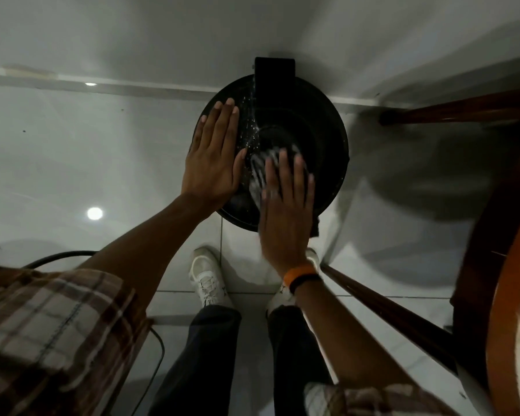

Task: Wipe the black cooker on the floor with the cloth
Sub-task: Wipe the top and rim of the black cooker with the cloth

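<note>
The black cooker point(315, 130) is round and stands on the white tiled floor against the wall, its lid speckled with bright droplets. My left hand point(213, 157) lies flat on the left side of the lid, fingers spread, holding nothing. My right hand point(285, 205) presses flat on the cloth point(257, 172) over the lid's near middle. The cloth is blurred with pale streaks, and most of it is hidden under my palm. A dark corner of it sticks out at the right of my hand.
A dark wooden table leg point(385, 310) slants close to my right arm, and another leg point(463, 111) runs beside the cooker. A round orange-rimmed tabletop point(505, 295) fills the right edge. A black cable point(57, 256) lies on the floor at left. My white shoes point(207, 274) stand just before the cooker.
</note>
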